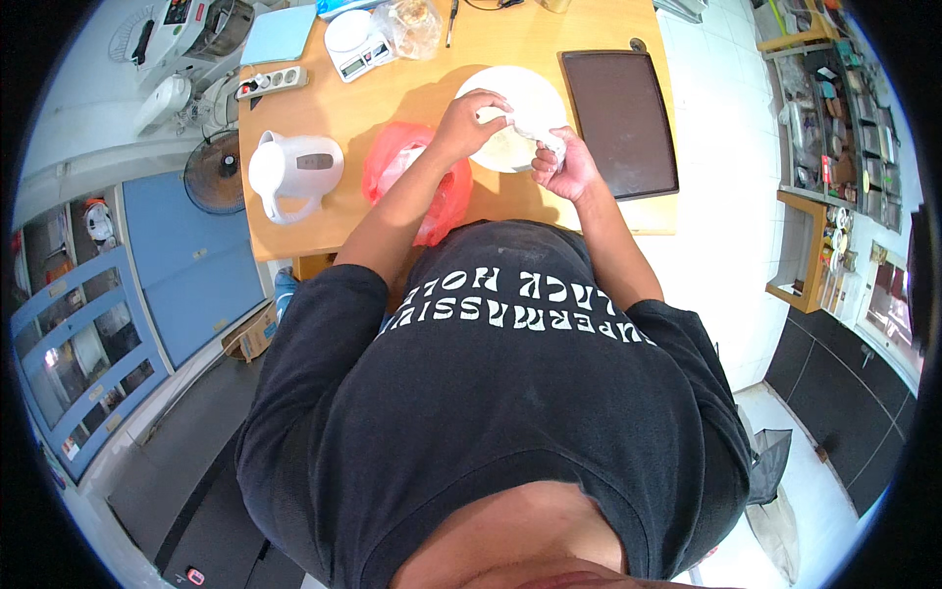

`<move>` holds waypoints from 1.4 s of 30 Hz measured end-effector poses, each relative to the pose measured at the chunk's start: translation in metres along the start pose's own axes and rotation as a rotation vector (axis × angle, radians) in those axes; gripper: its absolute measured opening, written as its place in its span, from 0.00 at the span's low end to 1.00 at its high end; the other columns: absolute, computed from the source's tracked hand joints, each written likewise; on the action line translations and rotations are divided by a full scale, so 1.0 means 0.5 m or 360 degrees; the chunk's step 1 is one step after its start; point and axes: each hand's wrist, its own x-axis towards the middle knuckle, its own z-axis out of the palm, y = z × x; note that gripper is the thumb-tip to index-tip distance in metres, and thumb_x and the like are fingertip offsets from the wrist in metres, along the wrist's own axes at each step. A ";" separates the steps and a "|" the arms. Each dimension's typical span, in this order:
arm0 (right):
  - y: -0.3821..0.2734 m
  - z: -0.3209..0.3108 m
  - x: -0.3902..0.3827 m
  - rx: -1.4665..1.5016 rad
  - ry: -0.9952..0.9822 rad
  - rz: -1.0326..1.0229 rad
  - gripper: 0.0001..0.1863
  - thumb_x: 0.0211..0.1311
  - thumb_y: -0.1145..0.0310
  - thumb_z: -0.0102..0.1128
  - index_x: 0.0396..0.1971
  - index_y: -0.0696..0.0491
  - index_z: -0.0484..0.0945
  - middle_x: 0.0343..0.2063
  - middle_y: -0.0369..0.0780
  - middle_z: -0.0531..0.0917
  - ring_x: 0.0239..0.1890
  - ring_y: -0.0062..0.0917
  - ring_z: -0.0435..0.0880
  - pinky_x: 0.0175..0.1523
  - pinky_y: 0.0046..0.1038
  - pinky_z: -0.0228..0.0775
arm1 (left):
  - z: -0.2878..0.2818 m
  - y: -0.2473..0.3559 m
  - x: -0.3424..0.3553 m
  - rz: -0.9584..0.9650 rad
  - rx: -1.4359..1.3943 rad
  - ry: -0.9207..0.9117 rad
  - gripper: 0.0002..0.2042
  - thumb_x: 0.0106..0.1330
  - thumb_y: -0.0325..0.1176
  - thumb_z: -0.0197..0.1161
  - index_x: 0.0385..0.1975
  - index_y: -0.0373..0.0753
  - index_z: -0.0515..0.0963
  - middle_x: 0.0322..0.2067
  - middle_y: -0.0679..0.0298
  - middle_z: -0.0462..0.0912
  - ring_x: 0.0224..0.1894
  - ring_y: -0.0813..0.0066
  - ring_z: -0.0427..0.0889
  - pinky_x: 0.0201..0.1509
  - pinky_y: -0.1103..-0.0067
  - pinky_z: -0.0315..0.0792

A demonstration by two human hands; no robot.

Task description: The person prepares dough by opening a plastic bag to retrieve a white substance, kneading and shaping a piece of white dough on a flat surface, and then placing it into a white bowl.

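Note:
Both my hands are over a round white bowl (481, 90) on the wooden table, with something pale cream inside it. Between them stretches a soft white piece (535, 133); whether it is dough, cloth or plastic I cannot make out. The thumb and fingers of my left hand (469, 122) pinch its left end. My right hand (569, 169) is closed round the other end at the bowl's right rim. A red plastic bag (446, 204) with something white in it lies beneath my left forearm, left of the bowl.
A dark rectangular tray (623, 123) lies right of the bowl. To the left stand a white electric kettle (296, 169) and a power strip (272, 83). A white kitchen scale (355, 51) and a clear plastic bag (407, 27) are at the back. A black fan (214, 172) is beyond the table's left edge (250, 231).

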 end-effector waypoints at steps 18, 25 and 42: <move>0.013 -0.029 -0.018 -0.0118 0.0024 -0.0002 0.19 0.68 0.51 0.55 0.26 0.52 0.74 0.09 0.32 0.67 0.13 0.20 0.63 0.23 0.26 0.56 | -0.003 0.015 -0.003 0.0090 0.0113 -0.0122 0.08 0.65 0.36 0.70 0.36 0.38 0.82 0.41 0.63 0.84 0.45 0.68 0.83 0.47 0.70 0.76; 0.018 -0.051 -0.012 -0.0586 0.0392 -0.0038 0.25 0.72 0.43 0.51 0.33 0.53 0.78 0.18 0.34 0.78 0.18 0.21 0.72 0.27 0.25 0.65 | 0.004 0.035 0.001 0.0524 0.0272 0.0004 0.04 0.59 0.29 0.68 0.31 0.39 0.80 0.36 0.60 0.82 0.43 0.56 0.80 0.51 0.65 0.73; 0.028 0.047 -0.024 -0.2426 0.0790 -0.1855 0.16 0.58 0.62 0.73 0.46 0.47 0.87 0.57 0.47 0.77 0.63 0.44 0.72 0.66 0.42 0.67 | -0.032 0.080 -0.002 0.0664 0.0469 0.0052 0.05 0.57 0.30 0.70 0.30 0.41 0.81 0.35 0.60 0.80 0.46 0.56 0.78 0.53 0.66 0.73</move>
